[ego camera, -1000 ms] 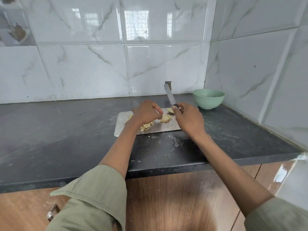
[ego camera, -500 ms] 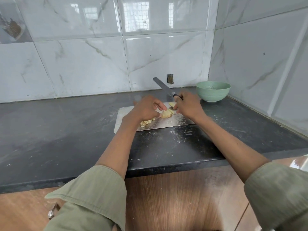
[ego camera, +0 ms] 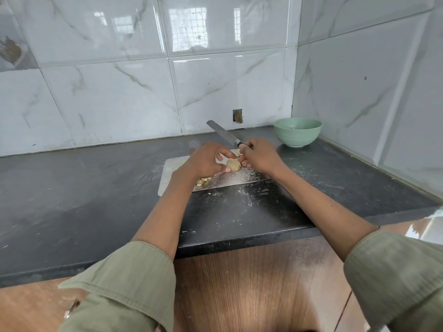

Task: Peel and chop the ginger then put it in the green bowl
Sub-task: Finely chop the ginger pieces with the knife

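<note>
1. Holding a pale, rounded ginger chunk [ego camera: 233, 164] on the cutting board [ego camera: 167, 167], the left hand [ego camera: 206, 161] pinches it with thumb and fingertips curled round its left side
2. The right hand [ego camera: 260, 156] grips the knife [ego camera: 224, 135] handle just right of the chunk; its lower fingers seem to touch the ginger
3. The blade is raised and points away toward the desk's back edge and to the left, so its long axis runs diagonally behind the chunk, which lies between both hands, about equally near each
4. Chopped ginger bits [ego camera: 203, 181] lie in a small heap on the board's near-left part, beneath the left wrist
5. The green bowl [ego camera: 298, 131], smooth and round, stands in the desk's [ego camera: 96, 200] back right corner, well apart from the board
6. Board looks thin, flat, metallic and glossy; the dark stone desk is dusted with whitish smears
</note>
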### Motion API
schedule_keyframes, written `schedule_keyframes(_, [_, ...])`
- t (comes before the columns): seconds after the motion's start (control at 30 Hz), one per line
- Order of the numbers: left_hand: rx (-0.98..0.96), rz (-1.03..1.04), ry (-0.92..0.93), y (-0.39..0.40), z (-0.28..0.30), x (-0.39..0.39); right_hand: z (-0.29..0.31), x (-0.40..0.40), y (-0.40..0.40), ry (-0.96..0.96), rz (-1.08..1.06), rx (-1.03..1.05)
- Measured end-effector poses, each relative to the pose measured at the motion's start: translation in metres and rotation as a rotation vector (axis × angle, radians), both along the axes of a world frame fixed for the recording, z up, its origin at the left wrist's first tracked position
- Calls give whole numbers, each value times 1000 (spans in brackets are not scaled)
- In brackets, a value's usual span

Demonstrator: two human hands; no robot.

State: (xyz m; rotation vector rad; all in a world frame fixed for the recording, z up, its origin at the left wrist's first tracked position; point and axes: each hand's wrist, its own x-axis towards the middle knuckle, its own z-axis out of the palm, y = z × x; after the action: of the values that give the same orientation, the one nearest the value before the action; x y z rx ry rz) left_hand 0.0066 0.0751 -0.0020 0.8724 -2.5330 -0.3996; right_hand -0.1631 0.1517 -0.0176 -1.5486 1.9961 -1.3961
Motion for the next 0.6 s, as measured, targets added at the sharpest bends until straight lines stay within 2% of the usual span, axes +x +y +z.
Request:
schedule_keyframes(0.23, [-26,-19,11,-4,4,2,1,0,-1,2,-17,-1])
schedule_keyframes(0.4, [-25,-46,-75,-6,0,-2,0,1,-2,17,-26,10])
schedule_keyframes(0.6, [-62,28,-72,-11,-2,-6,-1,0,-2,-38,16,7])
